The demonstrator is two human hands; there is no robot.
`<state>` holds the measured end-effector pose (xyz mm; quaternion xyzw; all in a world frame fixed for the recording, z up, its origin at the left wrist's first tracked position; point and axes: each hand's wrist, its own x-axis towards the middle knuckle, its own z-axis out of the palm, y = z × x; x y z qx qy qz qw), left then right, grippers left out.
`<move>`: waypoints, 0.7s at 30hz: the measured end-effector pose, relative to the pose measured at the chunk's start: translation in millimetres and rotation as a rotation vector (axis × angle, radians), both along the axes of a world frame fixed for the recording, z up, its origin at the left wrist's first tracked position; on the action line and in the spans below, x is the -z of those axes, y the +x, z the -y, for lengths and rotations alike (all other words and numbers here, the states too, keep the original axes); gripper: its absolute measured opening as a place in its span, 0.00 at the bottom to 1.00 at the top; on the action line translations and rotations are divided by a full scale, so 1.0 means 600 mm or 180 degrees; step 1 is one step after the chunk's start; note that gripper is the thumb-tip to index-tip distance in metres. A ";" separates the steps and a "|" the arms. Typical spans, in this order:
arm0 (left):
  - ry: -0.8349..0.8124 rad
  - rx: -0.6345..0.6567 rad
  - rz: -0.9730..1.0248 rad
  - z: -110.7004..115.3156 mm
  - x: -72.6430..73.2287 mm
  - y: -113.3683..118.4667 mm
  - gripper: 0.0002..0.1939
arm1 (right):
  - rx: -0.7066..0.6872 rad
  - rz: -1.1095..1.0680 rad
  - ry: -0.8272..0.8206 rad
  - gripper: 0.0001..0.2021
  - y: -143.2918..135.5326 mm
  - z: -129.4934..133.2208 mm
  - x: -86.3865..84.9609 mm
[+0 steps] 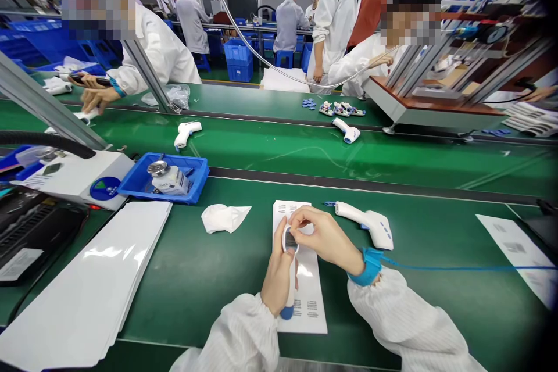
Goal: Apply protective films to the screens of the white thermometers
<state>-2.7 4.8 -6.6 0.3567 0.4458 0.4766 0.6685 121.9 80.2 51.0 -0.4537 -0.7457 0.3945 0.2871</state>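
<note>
left fingers [278, 239] clasp a half-hidden device [291, 295]; what right fingers [304, 217] pinch is unclear

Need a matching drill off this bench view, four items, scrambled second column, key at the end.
1. Left hand
2. Blue tray
3. Blue strap
4. White tissue

A. Contains a metal-topped container
B. Lies between tray and printed sheet
C. Grips a white device
D. Circles the right wrist

Pairs: 1-C, 2-A, 3-D, 4-B
</note>
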 end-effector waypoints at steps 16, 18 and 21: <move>-0.0395 -0.0367 -0.0449 -0.018 -0.024 0.009 0.24 | 0.0461 -0.0514 -0.0746 0.10 0.019 0.011 0.022; -0.0406 -0.0365 -0.0456 -0.018 -0.025 0.008 0.23 | 0.0552 -0.0534 -0.0732 0.09 0.020 0.022 0.029; -0.0395 -0.0298 -0.0435 -0.018 -0.028 0.006 0.22 | 0.0467 -0.0540 -0.0404 0.11 0.012 0.037 0.034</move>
